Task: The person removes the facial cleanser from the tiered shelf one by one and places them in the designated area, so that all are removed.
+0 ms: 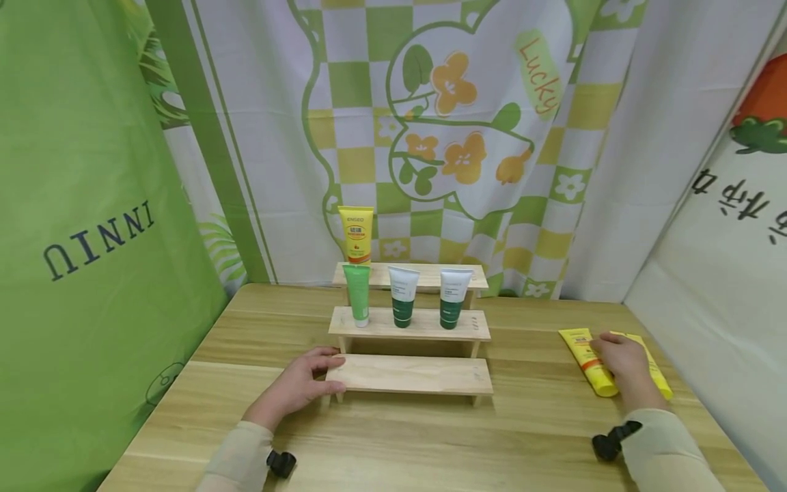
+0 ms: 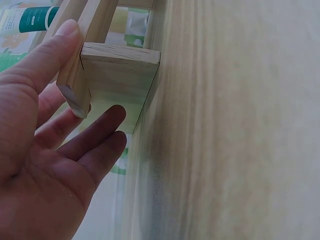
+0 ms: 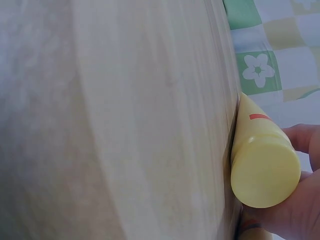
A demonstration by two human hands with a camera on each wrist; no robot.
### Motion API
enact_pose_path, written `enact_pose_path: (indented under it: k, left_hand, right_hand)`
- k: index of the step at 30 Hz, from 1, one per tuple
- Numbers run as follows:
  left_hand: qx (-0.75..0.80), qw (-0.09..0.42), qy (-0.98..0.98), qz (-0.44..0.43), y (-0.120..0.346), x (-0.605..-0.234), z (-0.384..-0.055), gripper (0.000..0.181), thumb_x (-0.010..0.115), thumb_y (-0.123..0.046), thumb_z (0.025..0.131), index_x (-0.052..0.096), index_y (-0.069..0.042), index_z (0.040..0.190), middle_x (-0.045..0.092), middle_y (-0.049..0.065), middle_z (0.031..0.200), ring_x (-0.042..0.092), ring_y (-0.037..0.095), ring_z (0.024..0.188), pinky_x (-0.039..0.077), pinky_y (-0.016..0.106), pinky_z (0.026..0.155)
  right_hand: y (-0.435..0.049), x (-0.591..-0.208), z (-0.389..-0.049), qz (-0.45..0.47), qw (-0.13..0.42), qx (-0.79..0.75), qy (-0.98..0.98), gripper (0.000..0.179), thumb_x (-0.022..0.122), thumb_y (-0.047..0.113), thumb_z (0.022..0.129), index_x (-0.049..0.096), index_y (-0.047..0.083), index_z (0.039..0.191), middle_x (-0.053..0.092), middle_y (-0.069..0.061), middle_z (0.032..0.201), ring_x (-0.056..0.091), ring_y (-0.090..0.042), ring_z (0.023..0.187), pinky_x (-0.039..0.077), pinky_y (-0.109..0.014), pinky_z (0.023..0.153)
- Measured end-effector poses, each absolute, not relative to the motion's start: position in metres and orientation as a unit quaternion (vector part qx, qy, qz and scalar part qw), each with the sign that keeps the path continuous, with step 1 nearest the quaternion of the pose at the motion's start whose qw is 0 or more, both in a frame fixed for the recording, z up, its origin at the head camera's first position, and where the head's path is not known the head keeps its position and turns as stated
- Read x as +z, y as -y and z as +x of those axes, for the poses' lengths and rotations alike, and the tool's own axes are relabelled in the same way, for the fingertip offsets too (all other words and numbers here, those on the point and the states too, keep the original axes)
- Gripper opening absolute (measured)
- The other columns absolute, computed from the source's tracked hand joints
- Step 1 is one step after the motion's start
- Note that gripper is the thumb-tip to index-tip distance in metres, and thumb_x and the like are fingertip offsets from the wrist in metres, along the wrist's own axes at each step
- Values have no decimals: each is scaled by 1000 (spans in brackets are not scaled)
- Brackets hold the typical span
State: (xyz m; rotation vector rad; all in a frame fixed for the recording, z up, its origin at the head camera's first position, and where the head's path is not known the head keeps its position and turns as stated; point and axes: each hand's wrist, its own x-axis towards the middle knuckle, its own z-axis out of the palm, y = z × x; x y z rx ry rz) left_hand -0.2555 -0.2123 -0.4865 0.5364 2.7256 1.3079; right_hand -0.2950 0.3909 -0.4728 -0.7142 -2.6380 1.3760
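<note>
A small three-step wooden shelf (image 1: 412, 374) stands on the table. At the left end of its lowest board, my left hand (image 1: 301, 386) grips the wood, thumb on the front edge and index finger toward the back; its other fingers (image 2: 102, 127) are below the board. To the right, two yellow squeeze tubes lie flat with their caps toward me. My right hand (image 1: 624, 362) reaches down between them, its fingers (image 3: 300, 137) around the left yellow tube (image 1: 587, 362). The right yellow tube (image 1: 658, 376) is partly hidden behind that hand.
On the shelf's middle step stand a green tube (image 1: 358, 294) and two white-and-green tubes (image 1: 403, 297), caps down. Another yellow tube (image 1: 357, 236) stands on the top step at left. Printed curtains (image 1: 258, 137) surround the wooden table (image 1: 430, 451) at the back and sides.
</note>
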Motion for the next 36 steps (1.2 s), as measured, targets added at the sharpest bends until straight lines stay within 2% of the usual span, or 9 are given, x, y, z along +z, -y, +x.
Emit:
enact_pose_path:
  k: [6, 9, 11, 14, 16, 20, 26, 32, 36]
  left_hand:
    - [436, 43, -881, 175, 213, -487, -256, 61, 80, -43, 80, 66, -9, 129, 50, 9, 142, 43, 36, 132, 36, 52, 106]
    - [441, 47, -879, 174, 213, -488, -257, 62, 80, -43, 80, 66, -10, 129, 50, 8, 142, 43, 35, 132, 36, 51, 106]
    - [441, 47, -879, 173, 213, -489, -257, 63, 80, -45, 79, 66, -10, 129, 50, 8, 142, 44, 34, 132, 37, 51, 105]
    - [442, 49, -879, 174, 213, -490, -258, 64, 80, -46, 79, 66, -10, 129, 50, 7, 142, 44, 34, 131, 37, 50, 105]
    - [441, 45, -879, 176, 213, -490, -258, 63, 79, -45, 79, 66, -9, 129, 50, 8, 141, 44, 35, 131, 38, 51, 104]
    - [438, 41, -880, 178, 214, -490, -259, 62, 79, -44, 80, 66, -9, 129, 51, 9, 141, 44, 35, 131, 37, 51, 105]
    - [444, 40, -877, 177, 215, -490, -258, 62, 80, -43, 79, 66, -8, 129, 51, 8, 141, 45, 34, 131, 36, 50, 105]
    - [445, 42, -877, 179, 215, -489, -257, 63, 80, -44, 79, 66, -7, 129, 51, 8, 140, 45, 33, 130, 37, 50, 104]
    - [442, 44, -878, 180, 215, -488, -257, 64, 80, -45, 79, 65, -8, 129, 51, 7, 141, 45, 33, 130, 37, 50, 105]
  right_hand:
    - [-394, -472, -294, -234, 55, 468, 850, 62, 51, 32, 96, 41, -10, 141, 33, -35, 144, 33, -44, 130, 34, -49, 102]
    - [-396, -471, -293, -241, 56, 478, 842, 64, 51, 34, 97, 40, -9, 143, 40, -34, 138, 43, -39, 118, 42, -39, 89]
    - [-397, -471, -293, -246, 60, 493, 832, 62, 53, 31, 97, 40, -9, 143, 50, -29, 124, 53, -28, 101, 45, -29, 75]
    - [-397, -471, -294, -250, 70, 519, 814, 61, 57, 25, 96, 40, -9, 143, 58, -15, 98, 57, -11, 75, 49, -22, 61]
    - [-396, -470, -294, -250, 78, 537, 802, 60, 59, 23, 95, 40, -9, 143, 58, -4, 88, 57, -6, 67, 50, -21, 59]
    - [-391, -466, -295, -247, 86, 563, 784, 60, 60, 22, 95, 40, -7, 144, 57, 6, 80, 57, -4, 66, 52, -22, 59]
    - [-383, -455, -296, -212, 87, 584, 779, 60, 61, 23, 96, 39, -7, 144, 55, 18, 79, 60, -2, 72, 54, -21, 65]
    - [-370, -443, -296, -167, 94, 589, 785, 60, 59, 25, 98, 39, -8, 144, 55, 15, 93, 57, -1, 82, 55, -22, 74]
    - [-362, -437, -295, -132, 112, 581, 795, 57, 56, 24, 99, 40, -10, 141, 56, 16, 93, 57, 1, 81, 54, -20, 73]
